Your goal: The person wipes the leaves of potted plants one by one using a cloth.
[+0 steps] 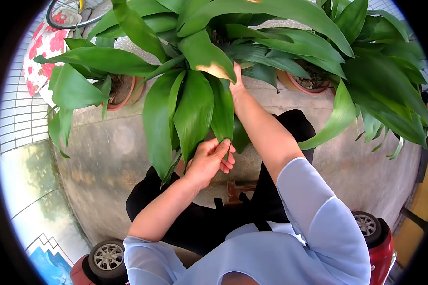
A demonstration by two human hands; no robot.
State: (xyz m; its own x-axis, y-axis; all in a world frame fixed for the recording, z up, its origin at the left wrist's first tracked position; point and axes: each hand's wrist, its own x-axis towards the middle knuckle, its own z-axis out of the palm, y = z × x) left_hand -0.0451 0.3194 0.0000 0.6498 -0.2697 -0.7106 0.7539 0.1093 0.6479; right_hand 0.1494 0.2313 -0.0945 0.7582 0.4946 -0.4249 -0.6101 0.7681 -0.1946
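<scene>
My left hand (209, 160) pinches the lower tip of a long green plant leaf (222, 110) between thumb and fingers. The leaf hangs downward among other broad leaves of the middle plant. Higher up, my right hand (237, 80) reaches in beside the same plant. Its fingers are mostly hidden by a leaf with a dry brown edge (216, 70), so I cannot see what they touch. Just left of the pinched leaf hangs a wider glossy leaf (194, 107), close to my left hand.
Potted leafy plants stand either side, in a left clay pot (123, 97) and a right clay pot (306, 85). Below me is a small brown stool (238, 191) on the concrete floor (109, 161). A floral cloth (43, 59) and a bicycle wheel (57, 16) are at upper left.
</scene>
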